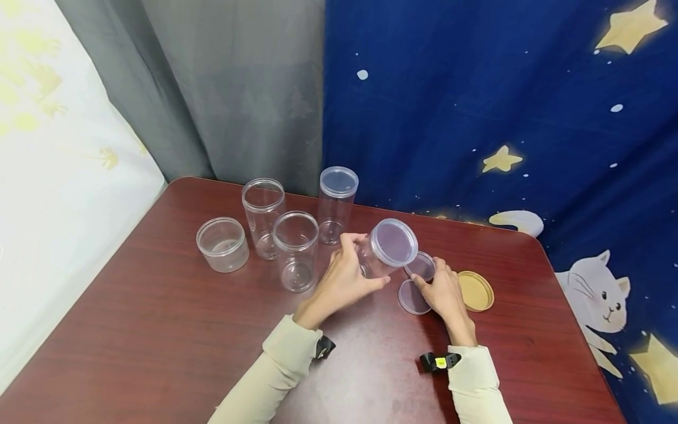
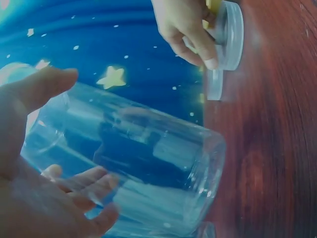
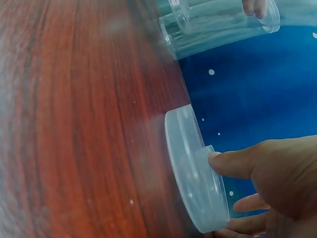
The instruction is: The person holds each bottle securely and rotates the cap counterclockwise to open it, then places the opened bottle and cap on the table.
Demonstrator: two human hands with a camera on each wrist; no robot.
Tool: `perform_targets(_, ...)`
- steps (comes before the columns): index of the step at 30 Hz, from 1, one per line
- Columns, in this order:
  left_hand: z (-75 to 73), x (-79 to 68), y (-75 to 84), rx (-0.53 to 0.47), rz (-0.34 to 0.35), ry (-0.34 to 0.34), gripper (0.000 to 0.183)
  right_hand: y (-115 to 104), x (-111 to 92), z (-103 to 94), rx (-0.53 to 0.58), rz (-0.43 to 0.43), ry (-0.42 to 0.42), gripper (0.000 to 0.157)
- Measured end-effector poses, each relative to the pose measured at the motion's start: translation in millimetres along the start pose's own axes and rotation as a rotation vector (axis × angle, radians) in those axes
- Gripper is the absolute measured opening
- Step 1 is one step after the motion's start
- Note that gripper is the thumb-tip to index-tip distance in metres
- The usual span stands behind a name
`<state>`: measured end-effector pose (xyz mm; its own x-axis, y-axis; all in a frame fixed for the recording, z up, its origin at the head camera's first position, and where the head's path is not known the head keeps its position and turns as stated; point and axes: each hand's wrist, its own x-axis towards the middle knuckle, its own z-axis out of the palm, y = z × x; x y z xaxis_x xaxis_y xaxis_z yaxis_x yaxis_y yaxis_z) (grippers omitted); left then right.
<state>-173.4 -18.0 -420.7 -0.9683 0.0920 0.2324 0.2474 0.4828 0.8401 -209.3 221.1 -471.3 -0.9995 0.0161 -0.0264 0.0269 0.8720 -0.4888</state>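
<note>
My left hand (image 1: 341,275) grips a tall clear plastic jar (image 2: 148,153) round its side, thumb on one side and fingers on the other. The jar is tilted, and a translucent lid (image 1: 394,242) covers its mouth, facing right in the head view. Over on the right, my right hand (image 1: 446,293) pinches a translucent lid (image 3: 190,173) at its edge between thumb and fingers, low over the table. Another translucent lid (image 1: 414,298) lies flat just in front of it. A gold lid (image 1: 477,291) lies right of that hand.
Left of my hands stand two tall uncovered jars (image 1: 296,253) and a short, wide tub (image 1: 225,250). Behind them a tall jar (image 1: 336,206) has a lid on top. The brown table (image 1: 175,330) ends at curtains (image 1: 424,118) along its far edge.
</note>
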Motion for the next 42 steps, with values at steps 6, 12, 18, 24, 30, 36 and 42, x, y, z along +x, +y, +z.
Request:
perform_targets(6, -6.5, -6.5, 7.4, -0.005, 0.01, -0.096, 0.082, 1.1, 0.4, -0.4, -0.002, -0.02, 0.018, 0.07)
perform_targets(12, -9.9, -9.9, 8.0, 0.042, 0.054, -0.142, 0.081, 0.5, -0.2, 0.8, -0.008, -0.023, 0.003, 0.07)
perform_targets(18, -11.8, -9.2, 4.5, 0.105, 0.135, -0.159, 0.096, -0.8, 0.1, 1.8, -0.001, -0.036, 0.005, 0.068)
perform_targets(24, -10.7, -7.3, 4.7, 0.173, 0.155, -0.186, 0.089, -1.6, -0.9, -2.1, -0.001, -0.035, 0.0, 0.07)
perform_targets(30, -7.0, -8.7, 4.2, 0.216, 0.143, -0.227, 0.087, -4.6, -6.6, -9.6, 0.022, -0.033, -0.008, 0.069)
perform_targets(36, -5.4, -9.3, 2.7, 0.244, 0.158, -0.201, 0.087, -25.2, -18.4, -29.8, 0.12, -0.06, 0.127, 0.052)
perform_targets(42, -7.1, -8.7, 1.9, 0.234, 0.16, -0.162, 0.085, -51.2, -34.1, -53.2, 0.276, -0.13, 0.221, 0.043)
